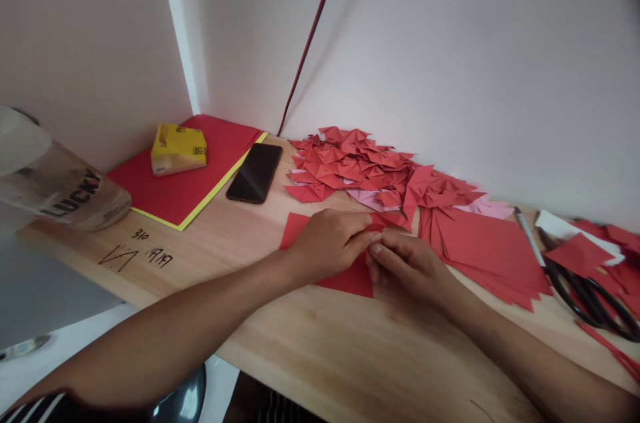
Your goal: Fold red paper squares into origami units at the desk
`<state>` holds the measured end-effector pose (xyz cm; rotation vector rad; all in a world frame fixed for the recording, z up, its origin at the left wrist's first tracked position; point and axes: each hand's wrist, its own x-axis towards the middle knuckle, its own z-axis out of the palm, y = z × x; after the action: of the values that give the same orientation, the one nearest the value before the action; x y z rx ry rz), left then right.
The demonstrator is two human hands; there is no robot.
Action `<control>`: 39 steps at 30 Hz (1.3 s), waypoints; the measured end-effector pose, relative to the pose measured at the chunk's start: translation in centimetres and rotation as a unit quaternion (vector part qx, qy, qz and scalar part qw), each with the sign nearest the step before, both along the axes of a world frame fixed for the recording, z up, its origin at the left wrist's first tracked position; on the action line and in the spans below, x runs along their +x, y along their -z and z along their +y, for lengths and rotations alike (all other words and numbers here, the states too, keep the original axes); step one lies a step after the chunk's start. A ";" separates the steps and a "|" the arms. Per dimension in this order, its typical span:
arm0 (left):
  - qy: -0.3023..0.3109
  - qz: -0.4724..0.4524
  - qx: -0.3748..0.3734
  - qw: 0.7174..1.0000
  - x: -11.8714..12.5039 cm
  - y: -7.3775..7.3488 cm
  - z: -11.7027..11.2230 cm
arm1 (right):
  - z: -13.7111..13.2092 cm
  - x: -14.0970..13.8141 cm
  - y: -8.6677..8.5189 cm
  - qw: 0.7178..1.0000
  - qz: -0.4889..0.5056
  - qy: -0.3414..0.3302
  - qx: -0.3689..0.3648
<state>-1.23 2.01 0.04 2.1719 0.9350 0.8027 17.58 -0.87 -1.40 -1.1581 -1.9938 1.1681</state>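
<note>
My left hand (327, 243) and my right hand (403, 260) meet over the table, with thumbs and fingertips pinched together. Between them they grip a small folded red paper (393, 219), most of it covered by the fingers. Under my left hand lies a flat red sheet (350, 280) on the wood. Just behind the hands spreads a pile of folded red paper pieces (350, 163), with some pink ones among them. A stack of red paper squares (493, 243) rests to the right of my right hand.
Black-handled scissors (590, 296), a pen (530, 236) and red scraps (620, 276) lie at the right. Leftward are a black phone (255, 173), a yellow packet (180, 148) on red and yellow sheets (175, 200), and a clear LUCKY bottle (70, 190). A dark red cord (313, 36) hangs by the wall.
</note>
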 end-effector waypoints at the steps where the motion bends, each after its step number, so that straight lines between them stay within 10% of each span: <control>1: -0.008 0.016 0.020 1.000 0.0 0.1 -0.1 | 0.0 0.0 0.0 1.000 -0.009 0.008 0.005; 14: 0.012 -0.129 -0.175 0.976 0.1 0.6 0.7 | 0.4 0.4 0.3 0.995 0.064 -0.024 -0.067; 31: -0.020 -0.015 0.025 0.999 -0.1 0.5 0.3 | 0.0 -0.2 0.3 0.998 -0.013 0.033 0.045; 39: 0.017 -0.098 -0.167 0.981 0.1 0.3 0.8 | 0.4 0.5 0.6 0.999 0.044 -0.017 -0.009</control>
<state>-1.18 2.82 -0.30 1.7815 0.8602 0.7663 18.06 -0.47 -2.04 -1.0653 -1.9475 1.2360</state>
